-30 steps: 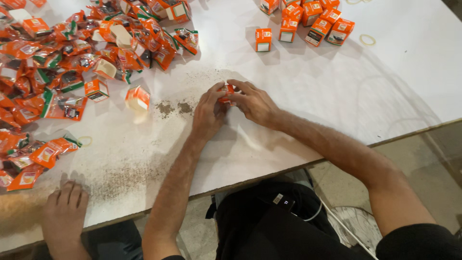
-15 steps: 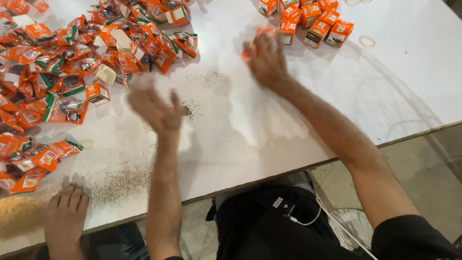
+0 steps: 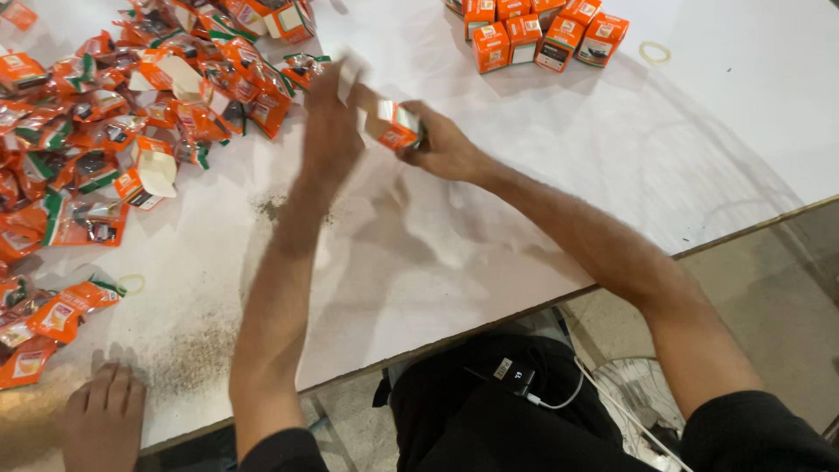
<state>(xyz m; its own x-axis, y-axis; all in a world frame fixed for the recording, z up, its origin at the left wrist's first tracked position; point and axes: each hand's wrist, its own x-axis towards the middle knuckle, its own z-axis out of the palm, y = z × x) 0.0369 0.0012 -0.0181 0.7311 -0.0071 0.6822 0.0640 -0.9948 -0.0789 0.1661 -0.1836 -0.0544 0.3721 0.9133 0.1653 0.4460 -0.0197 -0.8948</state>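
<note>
My right hand (image 3: pixel 441 144) grips a small orange and white carton (image 3: pixel 395 124) above the white table (image 3: pixel 524 218). My left hand (image 3: pixel 332 114), blurred by motion, meets the carton's open end, where a white flap (image 3: pixel 350 74) sticks up. Whether anything else is in that hand is too blurred to tell. A heap of orange packets and open cartons (image 3: pixel 131 114) lies just left of my left hand. A group of closed orange cartons (image 3: pixel 533 39) stands at the far edge beyond my right hand.
Another person's hand (image 3: pixel 100 415) rests flat on the table's near left corner. Rubber bands lie at the far right (image 3: pixel 654 52) and the left (image 3: pixel 131 284). Dark crumbs (image 3: pixel 271 205) dust the table. A fan (image 3: pixel 638 402) stands on the floor by my legs.
My hands were together on a small carton, then split, the right toward the far cartons and the left toward the heap. Now they meet again on an open carton farther up the table.
</note>
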